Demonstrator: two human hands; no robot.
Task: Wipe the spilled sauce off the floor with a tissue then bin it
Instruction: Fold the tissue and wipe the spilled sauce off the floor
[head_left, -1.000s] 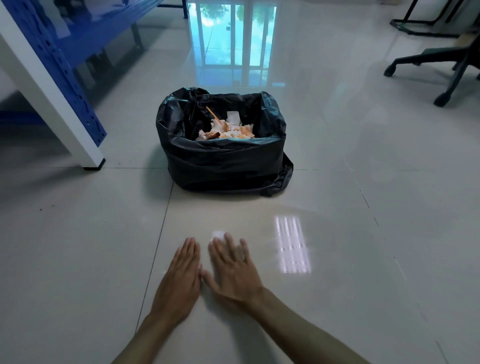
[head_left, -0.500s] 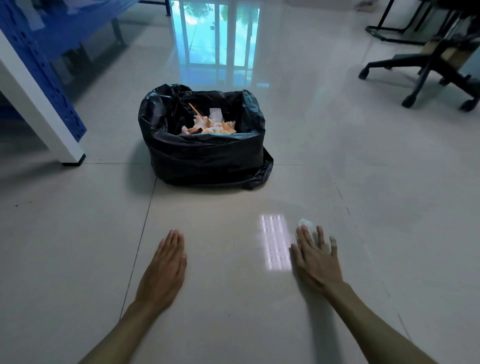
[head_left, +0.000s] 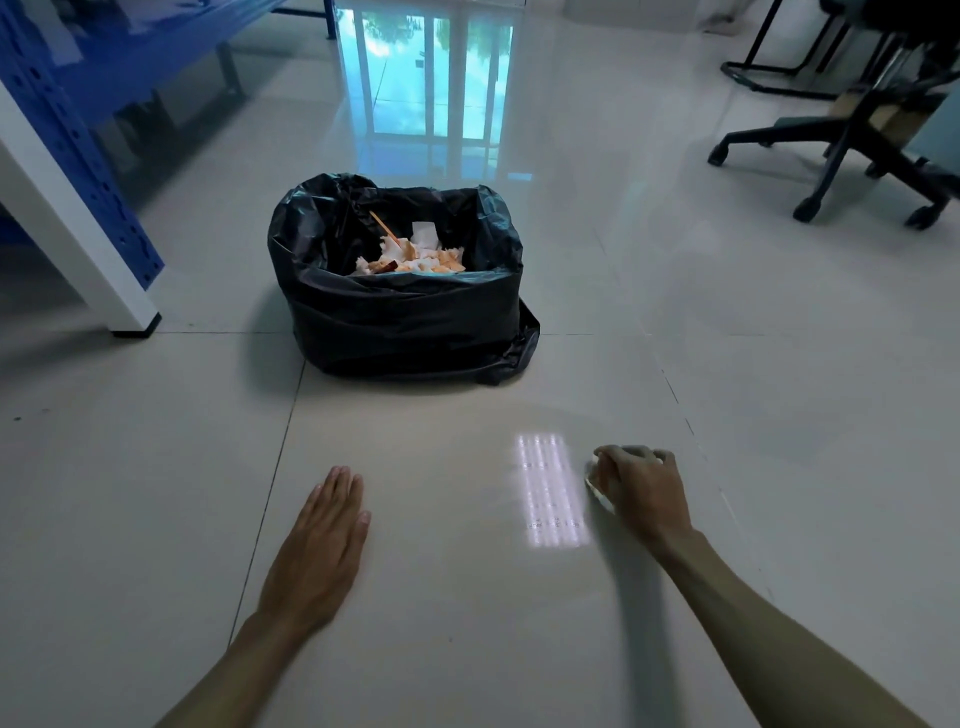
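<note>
Head view. My left hand (head_left: 324, 540) lies flat, palm down, fingers straight and together, on the glossy pale floor tile (head_left: 441, 597). My right hand (head_left: 641, 486) is curled, knuckles up, its fingers bunched over a crumpled white tissue (head_left: 597, 486) that I press to the floor; only a thin crinkled edge of the tissue shows beneath the thumb side. No sauce is visible on the tile around it. Just left of that hand a striped rectangular light patch (head_left: 550, 491) gleams on the polished surface. Thin dark grout lines divide the smooth, mirror-like tiles.

Beyond both hands stands the bin (head_left: 405, 312), roughly rectangular, lined with a wrinkled, shiny black plastic bag whose edge folds over the rim. Inside lie crumpled white tissues stained orange (head_left: 410, 257) and a thin wooden stick. At left rises a blue perforated metal shelf upright (head_left: 78, 140) with a white face. At upper right sits a black castered office chair base (head_left: 852, 156). No legible writing appears.
</note>
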